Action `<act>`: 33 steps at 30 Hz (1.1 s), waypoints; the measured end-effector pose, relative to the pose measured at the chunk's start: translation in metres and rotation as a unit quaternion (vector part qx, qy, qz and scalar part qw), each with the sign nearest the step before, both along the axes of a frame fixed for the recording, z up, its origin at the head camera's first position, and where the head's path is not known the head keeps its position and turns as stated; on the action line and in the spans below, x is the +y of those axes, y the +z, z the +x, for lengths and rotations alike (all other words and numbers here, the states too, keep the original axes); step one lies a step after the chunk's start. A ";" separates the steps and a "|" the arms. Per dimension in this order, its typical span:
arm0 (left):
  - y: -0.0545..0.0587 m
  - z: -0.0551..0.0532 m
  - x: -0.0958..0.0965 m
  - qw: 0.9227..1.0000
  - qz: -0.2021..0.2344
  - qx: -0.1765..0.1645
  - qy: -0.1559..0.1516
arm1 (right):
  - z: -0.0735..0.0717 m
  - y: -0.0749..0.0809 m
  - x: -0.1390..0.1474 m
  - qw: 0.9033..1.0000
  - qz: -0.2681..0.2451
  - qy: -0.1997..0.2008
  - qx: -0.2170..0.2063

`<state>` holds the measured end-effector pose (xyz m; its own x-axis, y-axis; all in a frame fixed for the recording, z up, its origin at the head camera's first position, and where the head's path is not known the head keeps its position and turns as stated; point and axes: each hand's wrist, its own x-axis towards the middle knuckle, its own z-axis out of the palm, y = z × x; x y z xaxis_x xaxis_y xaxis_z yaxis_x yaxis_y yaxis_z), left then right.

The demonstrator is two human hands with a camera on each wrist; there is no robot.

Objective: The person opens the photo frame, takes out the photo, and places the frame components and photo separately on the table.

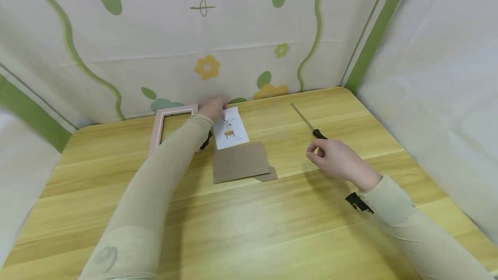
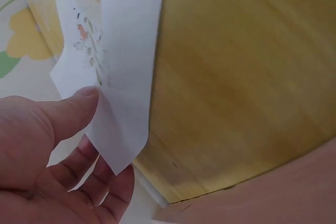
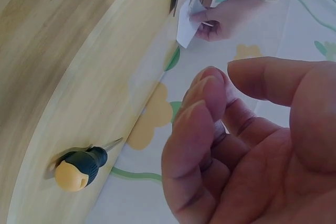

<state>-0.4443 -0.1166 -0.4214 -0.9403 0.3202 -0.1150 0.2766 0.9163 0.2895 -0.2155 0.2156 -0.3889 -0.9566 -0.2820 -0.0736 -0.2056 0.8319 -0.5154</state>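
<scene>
At the back of the table, my left hand [image 1: 212, 109] pinches the upper edge of a white card [image 1: 235, 120] printed with a potted plant. In the left wrist view the thumb lies on the front of the card [image 2: 128, 72], which bends, and the fingers are behind it. A pink picture frame [image 1: 156, 131] lies just left of that hand, partly covered by the arm. My right hand [image 1: 342, 161] hovers with loosely curled fingers and holds nothing. Beyond it lies a screwdriver [image 1: 318, 133] with a dark handle, its end yellow in the right wrist view.
A brown backing board [image 1: 240, 163] lies in front of the card, with a smaller brown piece [image 1: 269, 175] sticking out from under it. A faint clear sheet [image 1: 274, 131] lies right of the card. A printed cloth [image 1: 241, 33] hangs behind the table.
</scene>
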 end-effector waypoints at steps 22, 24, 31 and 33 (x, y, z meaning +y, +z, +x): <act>0.030 0.030 -0.023 0.996 -0.004 0.087 -0.008 | -0.043 -0.026 -0.062 0.976 0.082 0.168 0.109; 0.034 0.041 -0.027 0.996 0.009 0.086 -0.012 | -0.050 -0.031 -0.070 0.968 0.102 0.197 0.115; 0.033 0.085 -0.046 0.996 0.049 0.071 -0.023 | -0.074 -0.048 -0.090 0.953 0.155 0.245 0.091; 0.031 0.097 -0.051 0.995 0.052 0.074 -0.031 | -0.078 -0.051 -0.093 0.950 0.173 0.247 0.081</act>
